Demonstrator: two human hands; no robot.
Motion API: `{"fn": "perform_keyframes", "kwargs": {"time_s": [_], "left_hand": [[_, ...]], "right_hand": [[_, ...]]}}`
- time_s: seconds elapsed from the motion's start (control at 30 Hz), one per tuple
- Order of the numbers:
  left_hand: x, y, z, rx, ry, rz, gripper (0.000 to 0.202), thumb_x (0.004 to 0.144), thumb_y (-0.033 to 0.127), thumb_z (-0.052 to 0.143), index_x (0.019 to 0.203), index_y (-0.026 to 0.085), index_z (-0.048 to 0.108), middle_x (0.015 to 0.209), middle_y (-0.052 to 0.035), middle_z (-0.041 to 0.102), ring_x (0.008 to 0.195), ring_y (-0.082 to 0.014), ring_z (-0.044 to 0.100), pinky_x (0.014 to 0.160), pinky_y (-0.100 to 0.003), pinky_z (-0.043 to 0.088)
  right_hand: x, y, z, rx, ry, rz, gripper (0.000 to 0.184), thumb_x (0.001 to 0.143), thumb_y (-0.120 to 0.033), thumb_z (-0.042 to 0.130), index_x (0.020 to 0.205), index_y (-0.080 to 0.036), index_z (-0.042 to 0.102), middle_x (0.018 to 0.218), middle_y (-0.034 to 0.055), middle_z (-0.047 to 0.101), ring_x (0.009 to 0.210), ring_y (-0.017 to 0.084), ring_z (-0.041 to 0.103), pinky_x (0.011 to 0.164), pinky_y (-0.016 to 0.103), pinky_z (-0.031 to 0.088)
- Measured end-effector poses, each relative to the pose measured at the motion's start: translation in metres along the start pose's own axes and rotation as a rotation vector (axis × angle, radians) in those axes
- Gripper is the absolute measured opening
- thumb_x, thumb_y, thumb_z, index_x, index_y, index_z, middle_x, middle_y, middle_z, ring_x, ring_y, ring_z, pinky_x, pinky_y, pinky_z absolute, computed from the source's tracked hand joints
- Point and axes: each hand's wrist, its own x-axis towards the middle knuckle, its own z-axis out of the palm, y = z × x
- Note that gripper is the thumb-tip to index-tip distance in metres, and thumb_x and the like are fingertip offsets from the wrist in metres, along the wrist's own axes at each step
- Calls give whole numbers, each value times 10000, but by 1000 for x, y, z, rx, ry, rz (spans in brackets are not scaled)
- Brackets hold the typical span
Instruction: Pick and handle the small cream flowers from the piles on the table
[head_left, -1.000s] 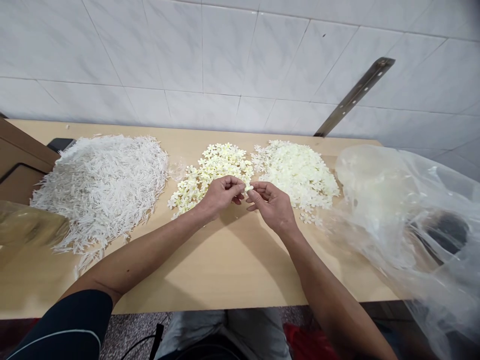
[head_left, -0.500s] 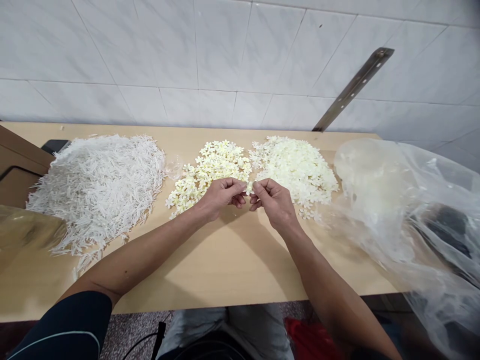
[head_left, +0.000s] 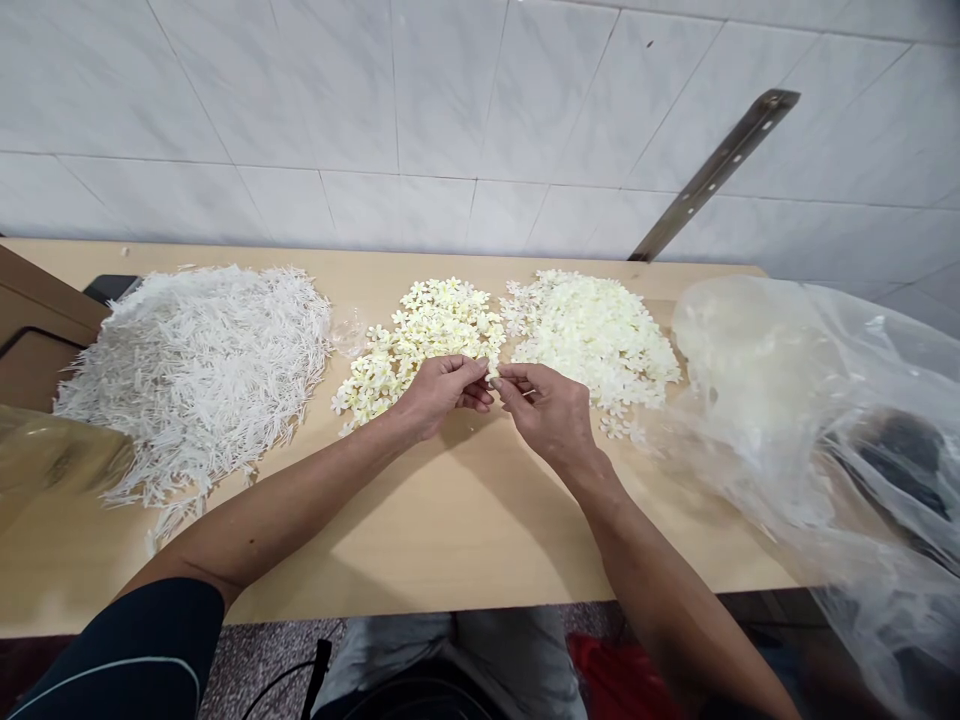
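Note:
A small pale artificial flower (head_left: 493,371) is pinched between my two hands, over the front of the middle heap. My left hand (head_left: 448,390) grips it with thumb and forefinger, the other fingers curled beneath. From the right, my right hand (head_left: 547,405) pinches the same flower, its fingertips almost touching the left ones. Behind them lies a heap of yellow-centred flowers (head_left: 424,335). To the right spreads a larger heap of plain cream blossoms (head_left: 592,330). A big pile of thin white stamen-like strips (head_left: 210,360) covers the left side.
Clear plastic bags (head_left: 757,400) sprawl over the table's right end and hang past its edge. A brown box (head_left: 45,310) and a yellowish plastic packet (head_left: 60,450) stand at the left. A metal bracket (head_left: 712,175) leans on the tiled wall.
My right hand has turned slightly, its fingers now flatter over the flower. The left hand has barely moved.

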Motion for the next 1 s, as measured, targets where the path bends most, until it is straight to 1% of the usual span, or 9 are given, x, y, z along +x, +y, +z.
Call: {"fn": "perform_keyframes", "kwargs": {"time_s": [0.1, 0.17, 0.23, 0.3, 0.4, 0.53, 0.73, 0.87, 1.0], "left_hand": [[0, -1, -1, -11, -33, 11, 357, 842, 433, 838, 833, 97, 717, 742, -94, 705, 660, -141, 675, 674, -271, 572], [1, -3, -2, -7, -38, 23, 335, 826, 406, 854, 844, 95, 731, 747, -95, 712, 660, -139, 676, 665, -263, 566], [1, -4, -2, -7, -27, 29, 322, 807, 382, 869, 846, 91, 736, 750, -94, 715, 656, -137, 675, 658, -260, 564], [1, -5, -2, -19, -16, 30, 319, 797, 367, 878, 848, 87, 736, 752, -94, 716, 655, -136, 675, 655, -259, 564], [1, -6, -1, -41, -11, 17, 321, 792, 360, 886, 858, 86, 732, 744, -91, 714, 658, -135, 678, 660, -260, 565], [1, -8, -1, -56, -27, 7, 326, 794, 359, 891, 884, 88, 734, 747, -84, 717, 657, -128, 677, 675, -259, 571], [2, -9, -1, -83, -48, 2, 362, 793, 404, 891, 866, 93, 720, 790, -95, 726, 691, -137, 698, 707, -279, 591], [1, -7, 1, -65, -33, 21, 351, 738, 332, 929, 878, 85, 723, 775, -86, 718, 687, -142, 698, 710, -290, 595], [0, -6, 3, -56, -9, 8, 279, 760, 274, 894, 874, 86, 721, 783, -90, 721, 695, -144, 702, 709, -289, 598]], "right_hand": [[0, 2, -2, 86, -48, 119, 269, 936, -464, 726, 1013, -219, 805, 810, 60, 797, 692, 227, 757, 646, 348, 639], [0, 3, -3, 99, -59, 144, 309, 930, -506, 724, 998, -217, 812, 758, 52, 786, 665, 225, 752, 628, 340, 633], [0, 2, -4, 82, -48, 143, 312, 929, -509, 720, 988, -218, 817, 748, 52, 784, 678, 228, 756, 627, 331, 628], [0, 0, -4, 55, -30, 137, 284, 936, -478, 708, 967, -217, 817, 741, 53, 782, 681, 226, 757, 623, 321, 618], [0, -4, -3, 9, 13, 131, 215, 938, -382, 679, 916, -211, 807, 730, 51, 779, 659, 213, 747, 609, 303, 598], [1, -6, -1, -35, 55, 143, 149, 890, -287, 667, 862, -202, 785, 699, 36, 768, 593, 182, 710, 572, 275, 564], [2, -5, 1, -43, 57, 128, 152, 891, -267, 645, 854, -207, 780, 656, 19, 750, 579, 175, 711, 570, 266, 562], [2, -5, 2, -34, 64, 142, 150, 887, -263, 654, 890, -201, 790, 692, 29, 771, 612, 192, 732, 584, 281, 572], [2, -3, 2, 11, 52, 163, 149, 900, -269, 649, 900, -203, 782, 698, 28, 772, 631, 204, 750, 613, 302, 598]]}}
